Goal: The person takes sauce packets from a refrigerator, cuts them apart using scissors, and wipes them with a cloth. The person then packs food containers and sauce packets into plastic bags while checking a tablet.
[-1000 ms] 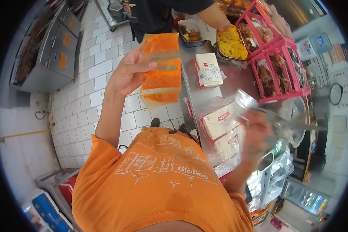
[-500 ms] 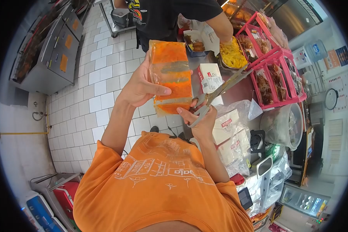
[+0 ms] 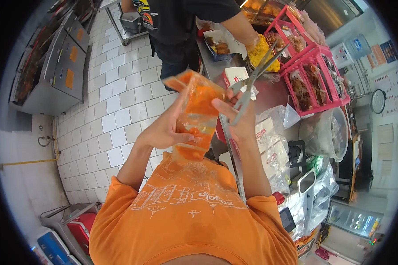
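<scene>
A clear plastic strip of orange sauce packets (image 3: 202,100) is held in front of my chest, bent near its top end. My left hand (image 3: 163,130) is closed around its left side, the thumb lying across the front. My right hand (image 3: 243,119) grips a pair of scissors (image 3: 250,84), and its thumb touches the strip's right edge. The scissor blades point up and away, parted, toward a tray of yellow food (image 3: 263,55). They are clear of the strip.
At the counter (image 3: 269,92), a person in a black shirt (image 3: 172,26) reaches toward the yellow food. An open food box (image 3: 219,46), a small white box (image 3: 235,76) and pink baskets (image 3: 309,79) with packets stand there. White packages (image 3: 269,150) in plastic lie nearer. Tiled floor (image 3: 119,97) extends left.
The strip has tilted and folded at its top, and its lower end has dropped. My right hand has risen along its right edge with the scissors. The person has shifted slightly left in view.
</scene>
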Demonstrator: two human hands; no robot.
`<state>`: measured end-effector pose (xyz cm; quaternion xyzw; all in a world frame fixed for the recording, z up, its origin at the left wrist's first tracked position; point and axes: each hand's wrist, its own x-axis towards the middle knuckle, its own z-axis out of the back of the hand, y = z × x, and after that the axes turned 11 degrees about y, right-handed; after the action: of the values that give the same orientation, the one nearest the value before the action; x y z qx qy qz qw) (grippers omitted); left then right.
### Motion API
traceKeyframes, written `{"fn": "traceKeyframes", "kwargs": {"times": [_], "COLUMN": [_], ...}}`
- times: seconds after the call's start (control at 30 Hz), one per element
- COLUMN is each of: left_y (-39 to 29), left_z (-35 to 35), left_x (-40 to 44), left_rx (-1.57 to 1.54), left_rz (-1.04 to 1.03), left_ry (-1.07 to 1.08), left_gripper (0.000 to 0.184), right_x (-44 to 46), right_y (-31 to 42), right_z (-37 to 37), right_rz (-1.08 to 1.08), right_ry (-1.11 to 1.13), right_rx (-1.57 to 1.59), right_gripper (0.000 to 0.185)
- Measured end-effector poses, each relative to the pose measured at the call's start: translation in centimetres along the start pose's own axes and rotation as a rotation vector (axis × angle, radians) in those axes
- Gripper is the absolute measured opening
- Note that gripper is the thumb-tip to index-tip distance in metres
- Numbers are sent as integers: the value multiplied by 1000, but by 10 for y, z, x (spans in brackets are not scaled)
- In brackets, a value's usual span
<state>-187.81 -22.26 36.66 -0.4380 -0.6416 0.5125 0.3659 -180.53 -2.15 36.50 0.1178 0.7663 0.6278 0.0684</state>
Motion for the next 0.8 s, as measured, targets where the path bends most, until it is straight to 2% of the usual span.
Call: {"fn": "traceKeyframes", "kwargs": {"times": [0.03, 0.1, 0.13, 0.2, 0.23, 0.3, 0.33, 0.4, 0.5, 0.6, 0.73, 0.8], "left_y": [8, 27, 35, 40, 37, 29, 33, 39, 25, 38, 31, 20], "left_z": [-3, -6, -3, 5, 5, 3, 5, 4, -3, 9, 1, -3], "left_x": [-1, -1, -2, -5, -3, 6, 8, 12, 18, 18, 19, 15], "left_rx": [-3, -12, -15, -601, -607, -945, -948, -673, -686, -596, -455, -237], "left_rz": [2, -232, -232, -39, -39, 44, 36, -6, -57, -63, -148, -192], "left_ry": [1, -17, -26, -58, -68, -148, -156, -309, -389, -376, -448, -472], "left_gripper": [124, 103, 103, 67, 67, 43, 43, 39, 37, 35, 31, 25], "right_x": [-1, -4, -7, -15, -21, -30, -32, -38, -47, -54, -67, -81], "right_y": [2, -3, -11, -14, -12, -3, -8, -23, -25, -23, -32, -39], "right_z": [-6, -5, 1, 4, 4, -2, -2, 1, 6, 9, 13, 23], "right_rz": [4, 3, 8, 6, -37, -152, -155, -78, -134, -196, -108, -51], "right_ry": [-10, -11, 14, 45, 103, 173, 183, 172, 210, 297, 265, 145], "right_rx": [12, 24, 4, -13, -52, -150, -153, -87, -191, -310, -369, 75], "right_gripper": [41, 42, 41, 40, 40, 39, 39, 39, 37, 37, 31, 42]}}
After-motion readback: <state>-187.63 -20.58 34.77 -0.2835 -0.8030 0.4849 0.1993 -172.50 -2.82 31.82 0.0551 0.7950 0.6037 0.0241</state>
